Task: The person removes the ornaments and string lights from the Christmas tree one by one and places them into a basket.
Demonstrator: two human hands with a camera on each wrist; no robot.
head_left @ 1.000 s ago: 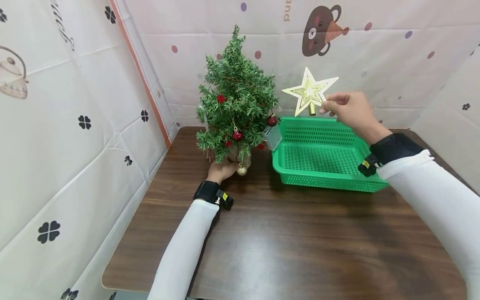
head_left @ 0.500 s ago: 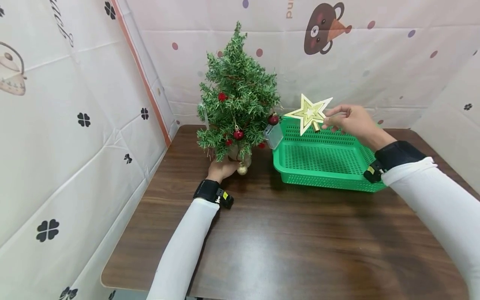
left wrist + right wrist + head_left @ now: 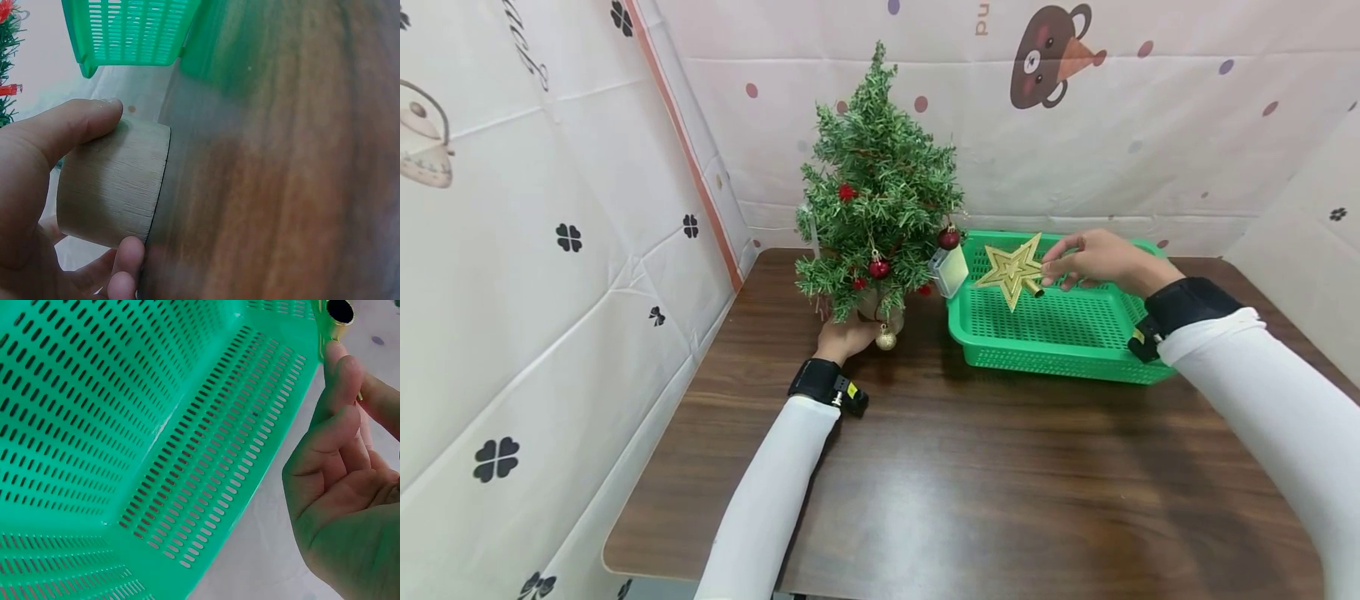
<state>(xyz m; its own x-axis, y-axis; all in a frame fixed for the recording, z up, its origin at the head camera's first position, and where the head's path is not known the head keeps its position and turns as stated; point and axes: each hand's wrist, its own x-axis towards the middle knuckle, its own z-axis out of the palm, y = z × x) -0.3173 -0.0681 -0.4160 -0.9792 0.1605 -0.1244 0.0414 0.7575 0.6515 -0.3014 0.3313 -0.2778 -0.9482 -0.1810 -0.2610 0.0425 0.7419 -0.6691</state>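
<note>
A small decorated Christmas tree (image 3: 880, 183) stands upright at the back of the table. My left hand (image 3: 845, 337) grips its round wooden base (image 3: 115, 184), thumb on one side and fingers curled round the other in the left wrist view. Over the green basket (image 3: 1052, 354), my right hand (image 3: 1093, 260) pinches a gold star tree topper (image 3: 1011, 272) by one point. The star is tilted, its short tube pointing down to the right. In the right wrist view only the topper's hollow tube (image 3: 340, 314) and a sliver of star show above the fingers.
A clear battery box (image 3: 950, 271) hangs from the tree against the basket's left end. Red baubles (image 3: 878, 267) and a gold bauble (image 3: 886, 338) dangle from the branches. The brown wooden table (image 3: 940, 483) meets cloth-covered walls at the back and left.
My right hand has lowered the star topper from above the basket's back rim to over its inside, tilting it on the way. The left hand stays on the base.
</note>
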